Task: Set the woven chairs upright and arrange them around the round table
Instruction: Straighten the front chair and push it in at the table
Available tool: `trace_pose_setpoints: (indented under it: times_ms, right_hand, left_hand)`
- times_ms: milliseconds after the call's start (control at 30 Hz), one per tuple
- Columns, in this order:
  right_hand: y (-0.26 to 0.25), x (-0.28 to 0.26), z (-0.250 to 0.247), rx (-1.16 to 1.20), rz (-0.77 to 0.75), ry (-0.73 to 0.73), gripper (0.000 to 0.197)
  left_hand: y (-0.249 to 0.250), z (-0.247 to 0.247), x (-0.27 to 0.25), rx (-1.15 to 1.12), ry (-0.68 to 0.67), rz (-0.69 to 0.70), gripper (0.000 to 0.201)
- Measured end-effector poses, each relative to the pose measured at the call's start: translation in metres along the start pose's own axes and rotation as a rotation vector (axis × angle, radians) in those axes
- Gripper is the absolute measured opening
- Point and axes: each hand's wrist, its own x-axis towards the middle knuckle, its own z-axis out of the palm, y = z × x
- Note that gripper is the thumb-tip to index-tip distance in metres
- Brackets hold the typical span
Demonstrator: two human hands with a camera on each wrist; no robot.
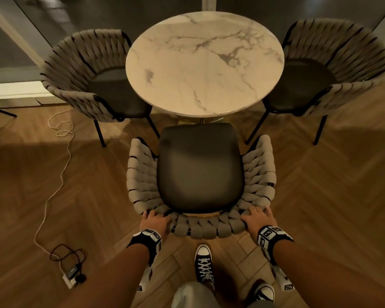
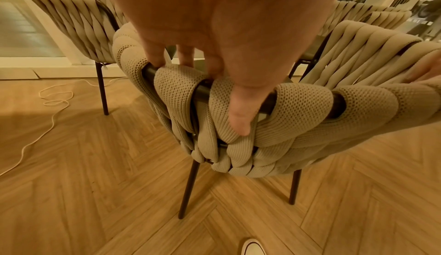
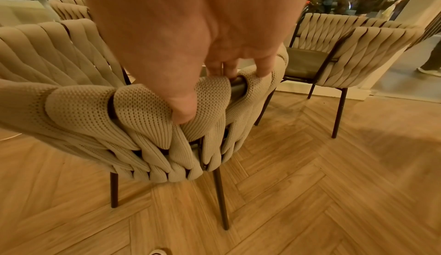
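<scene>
Both hands grip the curved back rail of the near woven chair (image 1: pixel 200 170) — the left hand (image 1: pixel 156 220) at its left corner, the right hand (image 1: pixel 257 218) at its right corner. On each, fingers (image 2: pixel 155 55) curl over the dark rail and the thumb presses the knitted straps behind (seen in the wrist views). This chair stands upright, seat facing the round table (image 1: pixel 205 63) just beyond. Two more woven chairs stand upright — the left chair (image 1: pixel 82 70) and the right chair (image 1: pixel 342 67) flank the table. A pale cable (image 1: pixel 53 174) trails across the wood floor (image 1: pixel 331 207) at left.
</scene>
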Motion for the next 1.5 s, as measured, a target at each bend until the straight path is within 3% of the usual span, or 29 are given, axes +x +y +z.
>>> trace_pose_setpoints:
  times_ms: [233,400,700,967,1500]
  right_hand:
    - [-0.003,0.002,0.005,-0.089,0.006,0.084,0.043]
    - [-0.005,0.008,0.002,-0.127,0.014,0.039,0.055]
    - [0.020,0.030,-0.020,-0.109,0.072,-0.051,0.058]
    - [0.007,0.015,-0.014,-0.070,0.094,-0.058,0.057]
    - [-0.006,0.005,-0.012,-0.054,0.109,-0.058,0.064]
  left_hand:
    - [-0.008,0.002,-0.008,0.056,0.086,-0.018,0.053]
    - [-0.015,0.000,-0.001,0.056,0.060,-0.015,0.053]
    - [0.000,-0.022,0.022,0.051,0.106,0.050,0.050]
    - [-0.004,-0.025,0.023,0.065,0.055,0.047,0.047]
    - [-0.015,-0.019,0.015,0.104,0.080,0.072,0.040]
